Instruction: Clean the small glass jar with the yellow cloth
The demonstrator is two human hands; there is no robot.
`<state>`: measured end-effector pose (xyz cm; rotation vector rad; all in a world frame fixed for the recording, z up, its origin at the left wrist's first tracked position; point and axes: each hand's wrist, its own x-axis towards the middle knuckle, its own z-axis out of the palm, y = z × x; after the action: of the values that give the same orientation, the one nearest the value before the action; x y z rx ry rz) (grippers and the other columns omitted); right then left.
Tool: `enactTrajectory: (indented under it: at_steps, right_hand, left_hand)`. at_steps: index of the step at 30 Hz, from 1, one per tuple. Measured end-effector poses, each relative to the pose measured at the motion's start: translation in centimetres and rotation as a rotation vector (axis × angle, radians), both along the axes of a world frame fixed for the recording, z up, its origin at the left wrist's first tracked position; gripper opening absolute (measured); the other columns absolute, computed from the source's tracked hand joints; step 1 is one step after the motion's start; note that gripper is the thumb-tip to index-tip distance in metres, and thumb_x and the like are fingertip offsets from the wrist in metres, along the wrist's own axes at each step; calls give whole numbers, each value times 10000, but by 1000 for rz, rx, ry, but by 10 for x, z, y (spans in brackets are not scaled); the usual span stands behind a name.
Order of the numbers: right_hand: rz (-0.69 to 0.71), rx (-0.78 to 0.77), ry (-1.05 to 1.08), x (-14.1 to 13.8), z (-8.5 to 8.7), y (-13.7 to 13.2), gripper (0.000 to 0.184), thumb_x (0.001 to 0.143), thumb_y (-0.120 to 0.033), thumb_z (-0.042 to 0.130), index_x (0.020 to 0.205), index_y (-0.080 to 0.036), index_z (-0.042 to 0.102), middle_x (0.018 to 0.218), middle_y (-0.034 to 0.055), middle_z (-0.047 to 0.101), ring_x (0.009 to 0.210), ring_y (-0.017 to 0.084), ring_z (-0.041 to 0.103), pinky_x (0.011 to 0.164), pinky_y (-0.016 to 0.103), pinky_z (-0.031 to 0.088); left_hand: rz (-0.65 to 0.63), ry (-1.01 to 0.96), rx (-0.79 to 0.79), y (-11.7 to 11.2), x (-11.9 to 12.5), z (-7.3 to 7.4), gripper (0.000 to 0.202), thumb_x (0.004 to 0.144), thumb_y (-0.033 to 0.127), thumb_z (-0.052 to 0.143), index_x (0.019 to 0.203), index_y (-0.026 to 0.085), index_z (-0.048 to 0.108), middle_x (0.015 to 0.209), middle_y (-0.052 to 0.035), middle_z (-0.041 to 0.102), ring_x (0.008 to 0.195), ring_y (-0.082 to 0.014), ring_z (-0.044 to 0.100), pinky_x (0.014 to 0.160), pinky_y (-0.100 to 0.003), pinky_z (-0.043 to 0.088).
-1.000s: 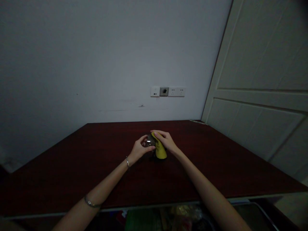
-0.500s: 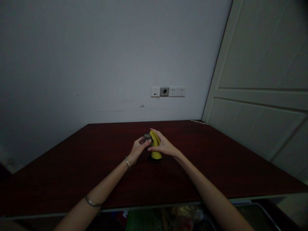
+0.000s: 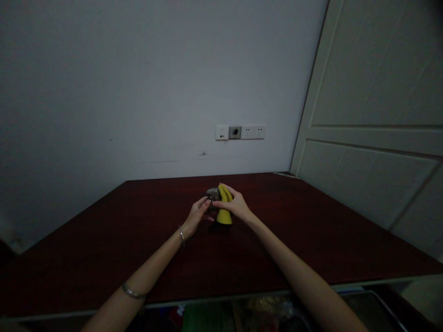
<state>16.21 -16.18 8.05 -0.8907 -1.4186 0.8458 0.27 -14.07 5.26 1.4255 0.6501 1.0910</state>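
Above the middle of the dark red tabletop [image 3: 173, 272], my left hand [image 3: 197, 215] is closed on a small, shiny, see-through object [image 3: 212, 192], perhaps glass; its exact kind is hard to make out. My right hand [image 3: 239, 205] is wrapped round a folded yellow cloth [image 3: 224, 216], with its thumb reaching left onto the shiny object. The cloth lies against the right side of that object, and its lower end hangs down over the table.
A pale wall with a row of sockets [image 3: 252, 133] rises behind the table. On the right stands a white panelled door [image 3: 374, 138]. Below the table's front edge, an open space holds a green item [image 3: 207, 317] and other clutter.
The shiny object has turned in my left hand, showing a different side. My right thumb has moved up onto it, and the cloth has shifted slightly upward.
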Motion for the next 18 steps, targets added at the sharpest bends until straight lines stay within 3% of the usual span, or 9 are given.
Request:
enactTrajectory:
  at_steps: [3, 7, 12, 18]
  right_hand:
    - [-23, -74, 97, 0, 1, 1, 673, 512, -321, 769, 1133, -172, 555, 1084, 88, 628, 960, 221, 601, 841, 353, 488]
    - [-32, -140, 156, -1, 1, 1, 578, 526, -309, 759, 1058, -158, 592, 1008, 83, 654, 865, 208, 626, 767, 333, 512]
    - [-30, -169, 135, -2, 2, -1, 547, 503, -286, 770, 1006, -145, 605, 934, 67, 661, 790, 182, 621, 714, 298, 507]
    - [28, -182, 105, -4, 1, -4, 521, 518, -307, 768, 990, -156, 608, 914, 55, 661, 757, 171, 616, 670, 279, 504]
  left_hand:
    - [50, 19, 66, 2, 0, 2, 614, 660, 485, 647, 1147, 135, 515, 1155, -133, 570, 967, -233, 586, 697, -268, 518]
    - [158, 40, 122, 6, 0, 2, 739, 607, 408, 707, 1232, 131, 427, 1199, -137, 530, 1035, -235, 549, 838, -315, 474]
    - [47, 32, 174, 12, 1, -6, 901, 542, 278, 770, 1303, 167, 302, 1288, -152, 449, 1087, -248, 527, 898, -348, 448]
    - [46, 42, 180, 9, 1, -1, 699, 564, 244, 759, 1173, 131, 435, 1203, -138, 539, 1094, -246, 529, 928, -360, 433]
